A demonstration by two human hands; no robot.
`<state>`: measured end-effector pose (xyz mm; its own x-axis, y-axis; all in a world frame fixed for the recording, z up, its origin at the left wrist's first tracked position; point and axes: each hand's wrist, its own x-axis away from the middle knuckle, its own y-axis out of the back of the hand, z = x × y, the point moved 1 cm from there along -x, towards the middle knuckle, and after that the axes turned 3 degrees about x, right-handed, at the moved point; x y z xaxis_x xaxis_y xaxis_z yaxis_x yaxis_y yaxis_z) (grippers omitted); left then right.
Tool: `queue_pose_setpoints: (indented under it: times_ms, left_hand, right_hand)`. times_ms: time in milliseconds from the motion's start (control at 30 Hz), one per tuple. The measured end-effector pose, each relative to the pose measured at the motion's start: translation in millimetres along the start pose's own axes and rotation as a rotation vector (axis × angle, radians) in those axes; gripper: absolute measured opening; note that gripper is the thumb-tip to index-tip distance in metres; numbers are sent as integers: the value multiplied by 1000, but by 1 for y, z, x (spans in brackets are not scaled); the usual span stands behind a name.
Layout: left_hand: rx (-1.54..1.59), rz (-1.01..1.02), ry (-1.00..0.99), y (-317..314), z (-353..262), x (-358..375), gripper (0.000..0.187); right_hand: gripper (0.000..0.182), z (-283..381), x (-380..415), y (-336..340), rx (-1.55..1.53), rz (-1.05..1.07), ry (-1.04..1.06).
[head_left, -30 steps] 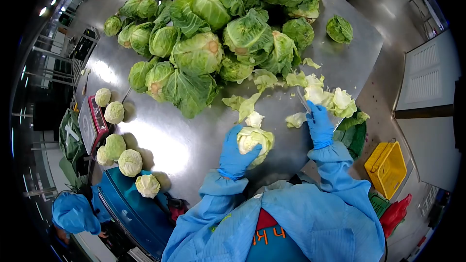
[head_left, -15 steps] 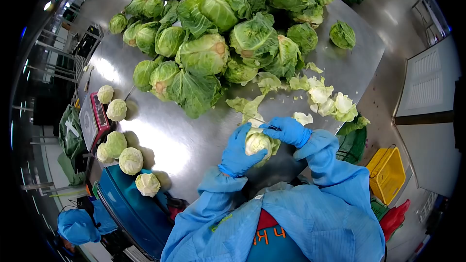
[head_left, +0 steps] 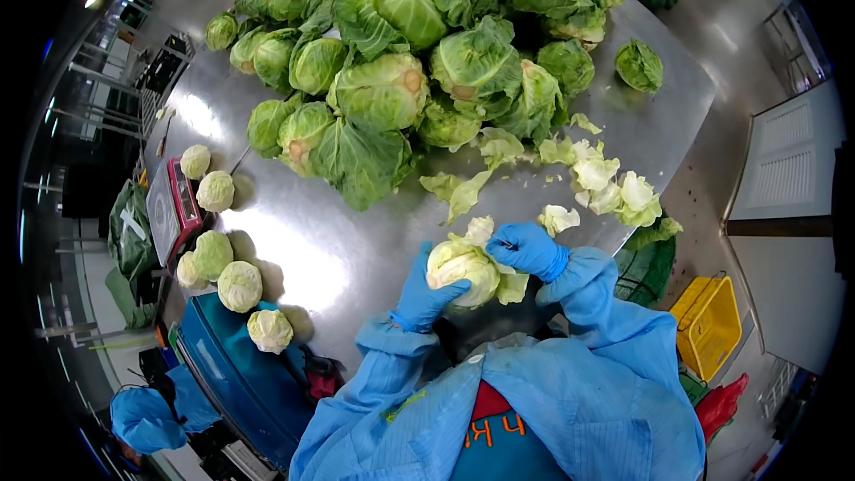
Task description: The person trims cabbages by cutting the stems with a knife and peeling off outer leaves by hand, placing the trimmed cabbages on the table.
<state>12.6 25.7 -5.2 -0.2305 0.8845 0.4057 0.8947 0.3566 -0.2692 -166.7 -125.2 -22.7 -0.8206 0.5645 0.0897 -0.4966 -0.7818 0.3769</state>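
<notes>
Orange letters run across the dark shirt [head_left: 494, 450] under the open blue jacket [head_left: 570, 392]; an "h" and a "k" can be read, but the jacket's edges cut off the rest. The red-edged scale [head_left: 184, 205] has a display too small to read.

The left hand [head_left: 422, 292] cups the peeled cabbage [head_left: 465, 273] from its left side, thumb across the near face, fingers raised along the far side. The cabbage is over the near part of the metal surface [head_left: 356, 240], loose leaves hanging at its right. The right hand [head_left: 527, 249] comes in from the right, palm down, its fingers curled closed around a dark object [head_left: 508, 245], mostly hidden; its full shape cannot be made out. Unpeeled cabbages [head_left: 383, 89] are heaped beyond, cut off by the top edge.
</notes>
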Motion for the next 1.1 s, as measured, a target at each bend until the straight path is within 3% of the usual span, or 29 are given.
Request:
queue_pose_setpoints:
  times_ms: [67,167,233,300,333,400,467,533,567,667,767,800,833,933,967,1067,1100]
  left_hand:
    - [4,81,-22,6,13,-7,95]
    - [-121,115,-62,-18,-19,-5,84]
    - [-327,272,-220,-38,-43,-3,82]
    - [126,128,46,-34,-17,-15,86]
    - [50,112,10,-27,-9,-17,89]
    - [-103,78,-58,-16,2,-13,95]
    - [28,111,36,-4,1,-3,103]
    - [159,117,117,2,-9,5,104]
    - [184,143,146,9,-7,6,105]
    - [251,178,128,19,1,9,107]
    - [225,159,103,18,5,16,106]
    - [215,178,107,17,1,18,106]
    - [205,198,107,14,-4,20,106]
    - [195,117,26,13,-2,27,97]
    - [199,68,-21,13,0,27,93]
    - [335,60,160,9,-1,30,77]
    - [349,56,161,7,-1,28,73]
  right_hand:
    - [15,20,-4,12,132,94,165]
    - [18,53,-3,21,-103,153,218]
    - [17,86,7,15,-397,312,264]
    - [17,93,11,16,-570,423,424]
    - [19,88,14,22,-598,451,560]
    - [21,53,47,31,-787,227,438]
    - [20,17,77,52,-818,-121,-62]
    - [22,-4,76,110,-480,-89,-226]
    - [27,-8,75,118,-141,-121,-455]
    - [32,-22,69,89,133,-579,-435]
    - [53,22,49,44,-25,-271,-242]
    - [59,44,36,35,-85,-152,-88]
    - [65,29,27,19,42,-27,-22]
    - [61,-2,2,-3,-85,187,98]
    - [49,-2,0,-8,-442,220,-21]
    - [33,-20,-3,-17,-548,207,-120]
    - [28,-11,-5,-11,-501,248,-253]
